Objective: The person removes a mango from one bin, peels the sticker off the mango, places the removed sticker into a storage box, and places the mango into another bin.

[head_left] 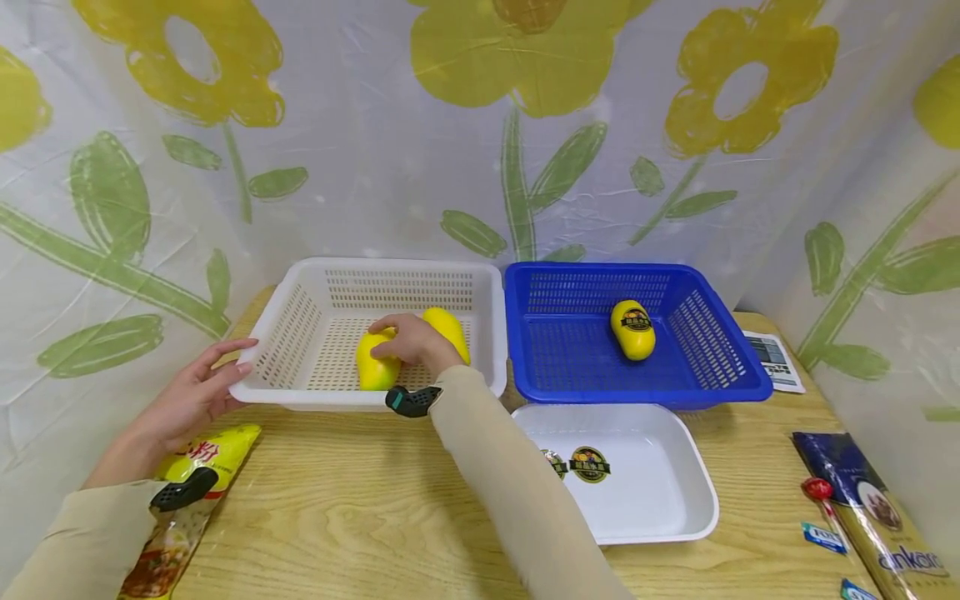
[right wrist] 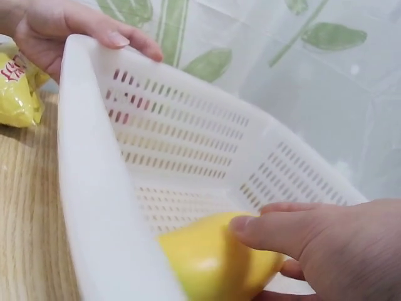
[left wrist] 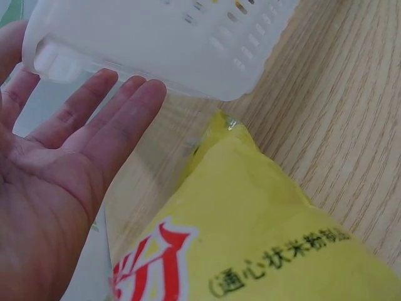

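While the left hand (head_left: 187, 398), fingers extended, touches the white slotted plastic basket (head_left: 315, 397) around nine o'clock, the right hand (head_left: 414, 340) grips a yellow-green oval mango (head_left: 377, 375) inside, another yellow mango (head_left: 447, 330) at its two o'clock. Grasping seems underway; lifting would need secure fingers.

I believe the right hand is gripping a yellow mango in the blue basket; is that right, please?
The basket is wrong: the head view shows the right hand gripping the yellow mango in the white basket, not the blue basket.
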The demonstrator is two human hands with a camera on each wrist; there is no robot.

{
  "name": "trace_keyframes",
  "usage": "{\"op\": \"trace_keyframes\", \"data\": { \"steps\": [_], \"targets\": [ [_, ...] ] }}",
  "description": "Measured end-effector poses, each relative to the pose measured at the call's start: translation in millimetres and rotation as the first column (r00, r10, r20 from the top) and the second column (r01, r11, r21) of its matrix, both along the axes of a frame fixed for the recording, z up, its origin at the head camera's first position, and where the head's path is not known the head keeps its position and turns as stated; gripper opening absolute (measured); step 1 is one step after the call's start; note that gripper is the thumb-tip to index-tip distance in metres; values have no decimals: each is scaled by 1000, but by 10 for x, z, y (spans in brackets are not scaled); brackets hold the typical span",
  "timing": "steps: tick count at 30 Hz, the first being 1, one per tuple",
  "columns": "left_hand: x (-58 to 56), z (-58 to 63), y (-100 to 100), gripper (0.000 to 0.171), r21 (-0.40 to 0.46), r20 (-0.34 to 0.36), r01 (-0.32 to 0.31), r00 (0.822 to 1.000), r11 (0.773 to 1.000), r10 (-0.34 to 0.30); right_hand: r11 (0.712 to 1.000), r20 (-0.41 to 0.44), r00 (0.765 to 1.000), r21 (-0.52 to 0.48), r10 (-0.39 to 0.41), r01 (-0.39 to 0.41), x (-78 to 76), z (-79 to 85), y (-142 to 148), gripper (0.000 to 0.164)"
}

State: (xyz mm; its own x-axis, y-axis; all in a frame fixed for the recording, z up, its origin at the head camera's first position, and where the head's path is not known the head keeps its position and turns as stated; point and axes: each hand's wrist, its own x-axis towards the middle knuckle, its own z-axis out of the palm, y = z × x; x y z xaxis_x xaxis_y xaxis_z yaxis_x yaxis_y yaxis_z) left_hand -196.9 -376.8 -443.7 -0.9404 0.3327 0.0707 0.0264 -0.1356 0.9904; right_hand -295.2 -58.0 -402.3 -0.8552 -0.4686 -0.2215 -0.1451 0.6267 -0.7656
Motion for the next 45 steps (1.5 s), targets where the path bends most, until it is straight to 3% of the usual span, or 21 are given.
{"op": "trace_keyframes", "data": {
  "steps": [4, 7, 10, 14, 16, 21, 25, 27, 32, 36, 41, 44, 45],
  "targets": [
    [-9, 6, 40, 40, 18, -2, 3, 1000, 1000, -3, 997, -16, 998, 54, 56, -55, -3, 214, 148, 41],
    [-13, 3, 56, 40, 32, -8, 9, 1000, 999, -9, 997, -15, 998, 48, 64, -63, 7, 431, 338, 40],
    [-9, 3, 54, 40, 29, -12, 8, 1000, 1000, -7, 992, -43, 992, 35, 123, -121, 54, 639, 613, 39],
    [3, -2, 35, 40, 18, -13, -5, 1000, 1000, 5, 980, -158, 968, 57, 195, -188, 267, 839, 1069, 34],
    [12, -9, 22, 40, 17, -16, -9, 1000, 1000, 9, 981, -214, 958, 44, 192, -187, 438, 882, 1314, 32],
    [36, -28, 1, 40, 23, -27, -6, 1000, 1000, 7, 987, -270, 958, -97, 101, -131, 874, 811, 1968, 32],
    [34, -32, 17, 41, 35, -40, 6, 999, 999, -4, 977, -240, 968, -214, -71, 19, 1192, 632, 2493, 31],
    [29, -33, 32, 41, 36, -47, 6, 999, 999, -5, 956, -231, 958, -276, -168, 101, 1334, 518, 2722, 31],
    [19, -32, 56, 41, 86, -61, 24, 998, 996, -19, 866, -226, 903, -439, -366, 241, 1592, 280, 3181, 32],
    [12, -35, 66, 41, 128, -62, 42, 997, 991, -35, 754, -156, 836, -540, -525, 373, 1720, 167, 3489, 35],
    [13, -41, 61, 42, 119, -61, 34, 998, 992, -27, 569, -25, 705, -610, -709, 552, 1733, 62, 3834, 44],
    [17, -48, 55, 42, 87, -57, 21, 998, 996, -16, 467, 26, 598, -598, -801, 651, 1674, 32, 4001, 48],
    [17, -51, 54, 43, 79, -56, 16, 998, 997, -12, 454, 20, 562, -566, -827, 688, 1651, 23, 4046, 49]
  ]
}}
